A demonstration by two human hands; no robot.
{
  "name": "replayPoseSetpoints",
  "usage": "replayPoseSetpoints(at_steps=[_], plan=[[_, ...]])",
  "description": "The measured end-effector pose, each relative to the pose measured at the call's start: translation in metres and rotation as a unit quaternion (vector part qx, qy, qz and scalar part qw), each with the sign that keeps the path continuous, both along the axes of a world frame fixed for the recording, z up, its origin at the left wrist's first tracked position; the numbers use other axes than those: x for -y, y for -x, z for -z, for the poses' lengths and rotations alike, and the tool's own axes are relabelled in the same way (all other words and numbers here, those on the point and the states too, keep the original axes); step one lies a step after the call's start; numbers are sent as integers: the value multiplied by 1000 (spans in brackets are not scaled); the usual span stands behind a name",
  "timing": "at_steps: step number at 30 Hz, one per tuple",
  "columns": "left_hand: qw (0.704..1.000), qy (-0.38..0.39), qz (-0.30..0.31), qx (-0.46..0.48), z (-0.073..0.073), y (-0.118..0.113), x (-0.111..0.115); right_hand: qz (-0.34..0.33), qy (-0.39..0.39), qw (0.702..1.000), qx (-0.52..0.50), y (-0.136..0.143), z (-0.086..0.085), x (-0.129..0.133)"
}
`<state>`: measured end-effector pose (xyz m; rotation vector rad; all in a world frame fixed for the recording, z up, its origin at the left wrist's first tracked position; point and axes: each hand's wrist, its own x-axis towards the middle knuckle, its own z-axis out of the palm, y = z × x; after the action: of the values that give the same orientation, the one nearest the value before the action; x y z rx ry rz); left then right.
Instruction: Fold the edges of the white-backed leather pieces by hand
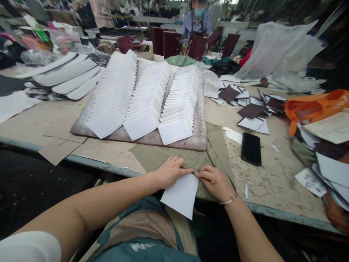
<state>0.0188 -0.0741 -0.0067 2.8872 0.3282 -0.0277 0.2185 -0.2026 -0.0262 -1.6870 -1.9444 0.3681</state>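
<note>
At the table's front edge I hold a white rectangular panel (182, 196), which hangs tilted toward my lap. My left hand (171, 174) is closed on its top edge, the index finger stretched along it. Closed at the panel's top right corner, my right hand (215, 182) pinches it with thumb and fingertips, which nearly meet the left index finger. Something thin and dark shows between the fingertips; I cannot make out what it is. Olive cloth (199, 157) lies under both hands. Just beyond, three rows of overlapping white panels (143, 105) cover a worn dark board (200, 140).
A black phone (251, 149) lies right of the cloth. Brown and white pieces (252, 111), an orange bag (319, 103) and stacked papers (334, 169) are farther right. Curved white panels (65, 76) are piled at left. Across the table a masked person (197, 23) sits behind maroon panels (197, 47).
</note>
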Motion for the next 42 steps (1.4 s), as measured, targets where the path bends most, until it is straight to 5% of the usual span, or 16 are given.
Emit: replayPoseSetpoints(at_steps=[15,23,37,42], plan=[[998,-55,25,6,-3,-2,1,-39,53,983,174,9,-18,8],[998,-62,20,17,2,-3,3,39,2,998,-51,-5,0,19],[997,-64,23,23,1,-4,3,-57,36,966,251,15,-21,23],[997,-64,21,27,2,-3,3,-10,89,985,145,9,-29,21]])
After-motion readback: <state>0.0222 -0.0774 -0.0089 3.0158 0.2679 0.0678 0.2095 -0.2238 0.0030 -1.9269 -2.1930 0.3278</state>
